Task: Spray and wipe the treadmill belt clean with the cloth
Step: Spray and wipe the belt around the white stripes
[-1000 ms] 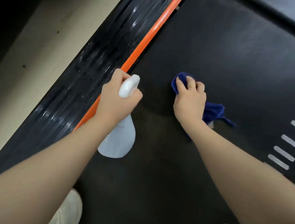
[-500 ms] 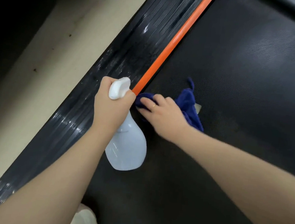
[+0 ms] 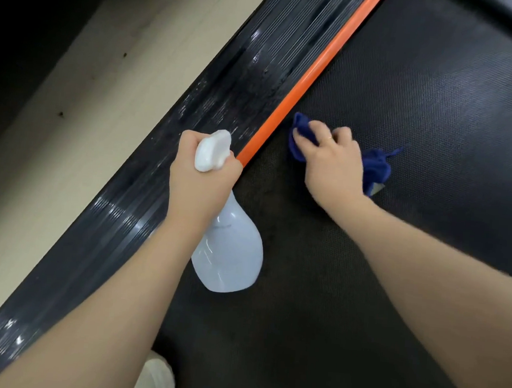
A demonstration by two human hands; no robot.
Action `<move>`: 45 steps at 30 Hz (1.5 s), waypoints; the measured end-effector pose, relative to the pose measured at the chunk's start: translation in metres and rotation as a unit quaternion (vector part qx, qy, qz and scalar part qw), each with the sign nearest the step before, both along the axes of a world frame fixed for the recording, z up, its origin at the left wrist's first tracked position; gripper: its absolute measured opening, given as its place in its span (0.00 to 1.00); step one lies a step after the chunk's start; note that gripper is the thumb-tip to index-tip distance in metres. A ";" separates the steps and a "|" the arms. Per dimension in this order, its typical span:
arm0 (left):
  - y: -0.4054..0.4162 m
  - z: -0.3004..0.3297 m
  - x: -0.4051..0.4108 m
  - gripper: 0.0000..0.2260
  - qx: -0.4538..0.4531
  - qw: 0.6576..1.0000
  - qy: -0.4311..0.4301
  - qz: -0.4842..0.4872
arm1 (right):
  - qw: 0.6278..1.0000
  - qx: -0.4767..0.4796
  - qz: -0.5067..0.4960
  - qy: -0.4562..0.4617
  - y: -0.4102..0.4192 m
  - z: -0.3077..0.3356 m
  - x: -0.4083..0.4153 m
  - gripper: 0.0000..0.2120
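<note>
The treadmill belt [image 3: 422, 121], a dark textured surface, fills the right and near part of the view and carries both hands. Along its left edge runs a ribbed black side rail [image 3: 193, 121] with pale glints and smears on it, going from near left to far right. Left of the rail lies a beige floor [image 3: 70, 118], darkening into shadow at the far left. Between rail and belt sits a narrow orange strip [image 3: 316, 73], its near end hidden behind the left hand.

The spray bottle [image 3: 228, 253], translucent white with a white head, hangs over the belt's left side, body toward the near edge. The left hand [image 3: 200, 183] grips its neck, fingers [image 3: 188, 139] curled tightly round the trigger part, and covers the spot where strip and belt meet.

The right hand [image 3: 330, 166] presses on the cloth [image 3: 376, 169], a blue rag bunched on the belt just right of the orange strip; its fingers [image 3: 315, 131] are bent and clamped on the cloth's far end, while the rest of the fabric trails out to the right from under the palm. A pale shoe [image 3: 154, 378] shows at the near edge.
</note>
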State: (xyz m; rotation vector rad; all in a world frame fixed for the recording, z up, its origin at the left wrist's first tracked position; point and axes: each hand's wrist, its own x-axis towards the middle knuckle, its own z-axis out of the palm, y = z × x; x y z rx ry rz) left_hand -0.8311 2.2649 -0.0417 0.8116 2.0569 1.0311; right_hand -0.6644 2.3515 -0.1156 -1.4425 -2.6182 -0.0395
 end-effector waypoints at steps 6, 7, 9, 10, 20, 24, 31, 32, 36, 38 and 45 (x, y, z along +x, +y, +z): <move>0.003 0.000 0.004 0.09 0.011 1.000 0.017 -0.015 | 0.955 -0.034 0.293 0.015 -0.048 -0.006 0.000 0.21; 0.002 0.001 0.004 0.09 0.011 1.000 0.016 -0.014 | 0.956 -0.028 0.291 0.001 -0.034 -0.004 0.002 0.20; 0.002 0.002 0.003 0.10 0.009 1.000 0.012 -0.014 | 0.989 -0.026 0.149 0.012 -0.011 0.002 0.001 0.17; 0.001 0.002 0.002 0.11 0.008 1.000 0.010 -0.015 | 0.997 -0.027 0.065 0.040 -0.010 0.005 -0.005 0.17; -0.002 0.005 -0.003 0.13 0.008 0.999 0.008 -0.051 | 0.995 -0.015 0.100 -0.007 -0.003 0.003 0.005 0.19; 0.000 0.009 0.000 0.16 0.004 0.995 0.011 -0.100 | 0.992 -0.085 0.088 0.033 -0.063 -0.007 0.013 0.18; 0.005 0.008 0.029 0.08 0.013 0.985 -0.001 -0.171 | 0.994 -0.081 -0.068 0.002 -0.020 0.016 0.064 0.23; 0.006 0.009 0.033 0.07 0.014 0.983 0.002 -0.184 | 0.989 -0.094 -0.117 -0.002 -0.026 0.015 0.060 0.24; 0.012 0.014 0.046 0.07 0.021 0.975 -0.004 -0.221 | 0.985 -0.154 0.077 0.000 -0.093 0.012 0.058 0.28; 0.018 0.012 0.049 0.04 0.016 0.973 -0.004 -0.230 | 0.986 -0.128 0.106 -0.019 -0.076 0.009 0.078 0.27; 0.045 0.018 0.078 0.05 0.016 0.955 -0.008 -0.295 | 0.983 -0.138 -0.120 0.016 -0.082 0.016 0.092 0.26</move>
